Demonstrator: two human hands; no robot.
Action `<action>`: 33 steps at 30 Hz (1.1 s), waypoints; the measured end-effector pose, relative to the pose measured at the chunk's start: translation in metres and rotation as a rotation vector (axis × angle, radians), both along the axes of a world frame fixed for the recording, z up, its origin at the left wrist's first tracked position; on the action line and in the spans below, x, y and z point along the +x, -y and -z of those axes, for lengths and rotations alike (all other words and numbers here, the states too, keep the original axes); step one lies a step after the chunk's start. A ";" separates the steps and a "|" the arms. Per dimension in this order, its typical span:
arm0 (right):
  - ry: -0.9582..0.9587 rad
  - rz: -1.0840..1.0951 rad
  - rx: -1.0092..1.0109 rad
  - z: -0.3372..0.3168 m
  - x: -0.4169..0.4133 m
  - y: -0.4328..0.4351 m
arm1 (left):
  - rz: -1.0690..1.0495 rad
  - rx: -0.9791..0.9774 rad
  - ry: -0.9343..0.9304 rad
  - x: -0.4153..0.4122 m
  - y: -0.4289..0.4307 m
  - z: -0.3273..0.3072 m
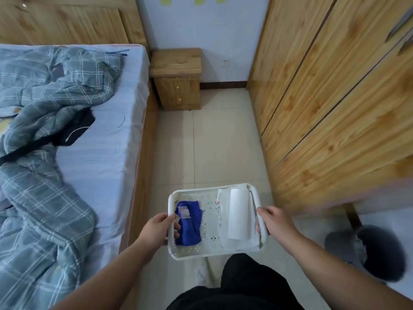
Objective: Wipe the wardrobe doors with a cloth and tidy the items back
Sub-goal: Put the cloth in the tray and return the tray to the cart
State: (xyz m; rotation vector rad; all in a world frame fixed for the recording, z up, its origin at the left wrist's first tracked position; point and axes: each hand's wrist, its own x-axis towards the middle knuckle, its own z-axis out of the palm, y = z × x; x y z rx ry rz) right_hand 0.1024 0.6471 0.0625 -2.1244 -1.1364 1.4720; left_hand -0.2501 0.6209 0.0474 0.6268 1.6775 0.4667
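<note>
The folded blue cloth [188, 222] lies in the left half of a white perforated plastic basket [196, 255], with a small pale tag on its top. Beside it, in the right half, a white paper roll [238, 212] rests on a white wrapper. The left hand [159, 229] grips the basket's left rim, fingers curled round it; the right hand [276, 221] grips the right handle the same way. The basket is held above the pale tiled floor [212, 142]. The closed pine wardrobe doors [324, 97] stand to the right, a bed [105, 142] with a rumpled blue-grey plaid quilt [44, 90] to the left, and a small wooden nightstand [176, 63] ahead.
</note>
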 end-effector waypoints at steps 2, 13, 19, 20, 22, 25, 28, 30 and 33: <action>0.001 0.011 -0.011 0.002 -0.004 -0.033 | 0.004 -0.010 0.009 -0.005 -0.035 0.003; -0.059 -0.050 -0.019 0.038 0.011 -0.253 | 0.003 -0.027 -0.029 0.007 -0.245 -0.008; 0.008 0.025 0.006 0.030 0.013 -0.369 | -0.017 -0.001 -0.014 0.015 -0.365 -0.026; 0.013 0.037 0.013 0.029 0.012 -0.387 | -0.012 0.005 -0.013 0.015 -0.385 -0.026; 0.026 0.037 0.029 0.029 0.010 -0.423 | -0.006 0.006 -0.009 0.012 -0.423 -0.026; 0.051 0.003 0.025 0.031 0.004 -0.476 | 0.007 0.008 0.008 0.006 -0.483 -0.020; 0.103 0.022 0.032 0.035 -0.004 -0.527 | 0.021 0.014 0.020 -0.002 -0.546 -0.013; 0.155 0.030 0.022 0.034 -0.009 -0.560 | 0.057 0.006 0.024 -0.006 -0.591 -0.012; 0.199 0.063 -0.004 0.024 -0.016 -0.603 | 0.105 -0.006 0.018 -0.009 -0.652 -0.018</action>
